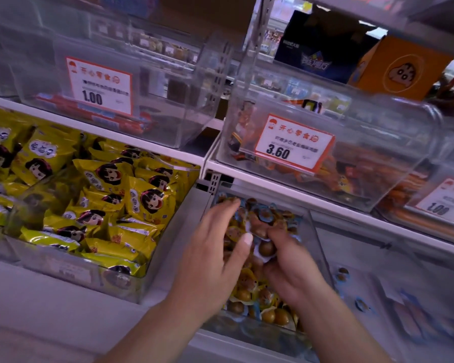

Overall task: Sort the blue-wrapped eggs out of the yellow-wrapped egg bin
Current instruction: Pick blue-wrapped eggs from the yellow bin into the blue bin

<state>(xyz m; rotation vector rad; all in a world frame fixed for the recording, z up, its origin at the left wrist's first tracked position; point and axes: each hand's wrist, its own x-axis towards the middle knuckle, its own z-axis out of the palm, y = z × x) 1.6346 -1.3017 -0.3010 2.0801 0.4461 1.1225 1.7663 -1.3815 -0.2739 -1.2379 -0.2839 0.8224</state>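
Risk: curled right hand [286,260] gripping small blue-wrapped brown eggs [266,248] may spill them into the clear plastic egg bin [319,247], flat-fingered left hand [215,247] idle

Both forearms are bare, without sleeves; the left hand [210,247] and right hand [290,268] wear nothing.
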